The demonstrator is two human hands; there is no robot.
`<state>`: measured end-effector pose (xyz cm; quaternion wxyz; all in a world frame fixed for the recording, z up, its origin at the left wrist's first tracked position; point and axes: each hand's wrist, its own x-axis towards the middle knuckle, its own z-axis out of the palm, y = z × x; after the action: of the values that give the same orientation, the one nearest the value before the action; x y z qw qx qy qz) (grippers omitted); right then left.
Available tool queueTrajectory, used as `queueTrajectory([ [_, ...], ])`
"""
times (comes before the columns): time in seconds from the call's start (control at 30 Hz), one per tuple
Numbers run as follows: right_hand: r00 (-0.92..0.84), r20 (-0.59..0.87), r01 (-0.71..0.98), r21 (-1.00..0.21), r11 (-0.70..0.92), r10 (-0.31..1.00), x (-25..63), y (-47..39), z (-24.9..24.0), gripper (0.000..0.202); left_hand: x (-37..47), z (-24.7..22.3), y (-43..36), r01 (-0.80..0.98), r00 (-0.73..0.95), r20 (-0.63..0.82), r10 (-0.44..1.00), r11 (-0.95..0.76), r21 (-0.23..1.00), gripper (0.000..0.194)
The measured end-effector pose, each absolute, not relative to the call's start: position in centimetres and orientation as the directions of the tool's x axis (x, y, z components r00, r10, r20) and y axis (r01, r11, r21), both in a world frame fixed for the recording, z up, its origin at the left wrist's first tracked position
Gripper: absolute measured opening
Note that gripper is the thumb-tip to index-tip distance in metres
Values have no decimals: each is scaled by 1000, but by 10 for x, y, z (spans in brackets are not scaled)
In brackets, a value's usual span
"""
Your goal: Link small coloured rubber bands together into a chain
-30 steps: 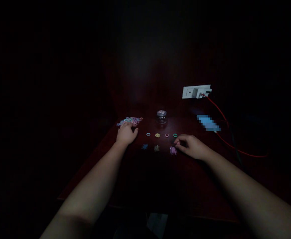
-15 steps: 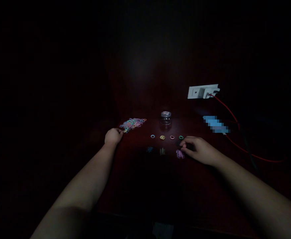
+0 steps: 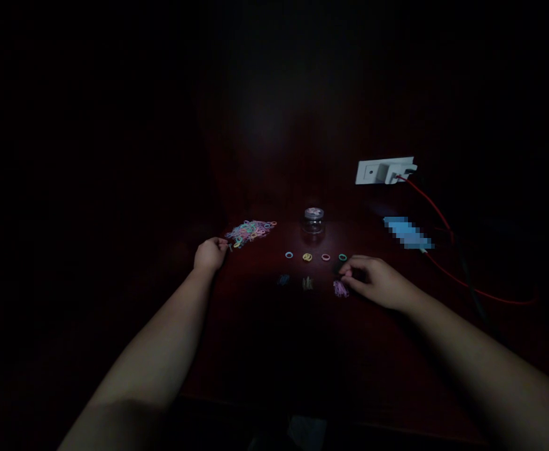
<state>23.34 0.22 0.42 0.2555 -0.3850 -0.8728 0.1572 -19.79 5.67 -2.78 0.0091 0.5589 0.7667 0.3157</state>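
My left hand (image 3: pixel 210 255) is closed at the near left edge of a mixed heap of small coloured elastic bands (image 3: pixel 250 231). A thin, dull elastic band (image 3: pixel 230 248) shows at its fingertips. My right hand (image 3: pixel 375 280) has thumb and fingers drawn together beside a bunch of purple elastic bands (image 3: pixel 341 289); whatever lies between its fingertips is too dark to make out. In a row lie a blue ring band (image 3: pixel 289 255), yellow ring bands (image 3: pixel 307 257), a pink ring band (image 3: pixel 326 257) and a green ring band (image 3: pixel 343 257). Nearer are dim blue bands (image 3: pixel 282 280) and yellowish bands (image 3: pixel 307 284).
A clear lidded jar (image 3: pixel 314 222) stands behind the row on the dark red table (image 3: pixel 256 351). To the right lies a blurred-out blue device (image 3: pixel 407 232), with a red cable (image 3: pixel 432 202) running to a charger in the wall socket (image 3: pixel 367 172). The surroundings are very dark.
My left hand has drawn back slightly to the left from the heap, and a thin band now shows at its fingertips. The right hand keeps its place. The view has shifted slightly.
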Motion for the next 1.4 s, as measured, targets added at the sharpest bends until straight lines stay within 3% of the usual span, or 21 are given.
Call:
queueTrajectory([
  [0.27,-554,339,582,-497,644,761,233,3,4,11,-198,-28,51,824,-368,392,843,101,557,23],
  [0.53,-550,385,553,-496,669,741,230,2,3,10,-169,-13,34,750,-311,545,779,-151,644,27],
  [0.7,-545,425,517,-508,689,723,227,2,1,11,-100,2,13,697,-97,643,759,-410,589,22],
  [0.87,-479,460,466,-588,661,748,223,-1,2,16,-7,11,-1,555,169,604,779,-582,595,17],
  [1.07,-408,485,378,-682,626,774,219,-4,4,19,41,12,-7,424,166,608,776,-613,667,15],
  [1.4,-426,462,313,-731,606,778,218,-4,2,21,32,1,-11,475,258,635,729,-667,573,12],
])
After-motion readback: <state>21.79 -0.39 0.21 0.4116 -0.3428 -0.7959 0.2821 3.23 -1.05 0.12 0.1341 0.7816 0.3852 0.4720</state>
